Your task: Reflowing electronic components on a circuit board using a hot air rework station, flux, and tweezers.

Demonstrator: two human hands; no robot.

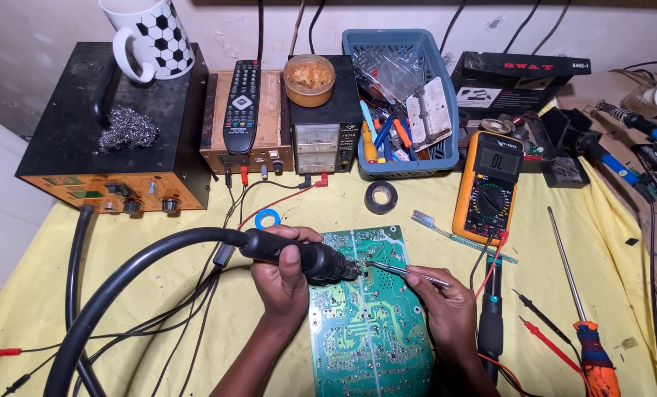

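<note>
- Nearest the lens: green circuit board (pixel 369 316), solder side up, flat on the yellow cloth (pixel 159 345) between both forearms.
- Left hand (pixel 284 283) wrapped tight around the black hot-air handpiece (pixel 306 257), nozzle tip just above the board's upper middle, thick black hose (pixel 122 279) looping off left toward the orange-fronted rework station (pixel 108 140).
- Right hand (pixel 450 309) pinching metal tweezers (pixel 406 272) in a narrow grip, tips meeting the nozzle at the same spot on the board; whether a part sits between the tips, too small to tell.
- Best kept steady: nozzle close to upright over the joint, small circles rather than one fixed point, judged safer for the green laminate.
- Tweezers better held with light pull only, no prying while solder may be solid, or a pad could tear.
- Heel of each hand resting on cloth or board edge for support, as appears now.
- Worth minding: hose weight dragging the handpiece sideways; red and black probe leads (pixel 542 331) lying near the right wrist.
- Yellow multimeter (pixel 488 184), black tape roll (pixel 381 196), blue tool basket (pixel 402 103) and orange-handled screwdriver (pixel 590 345) well apart from the hot spot.
</note>
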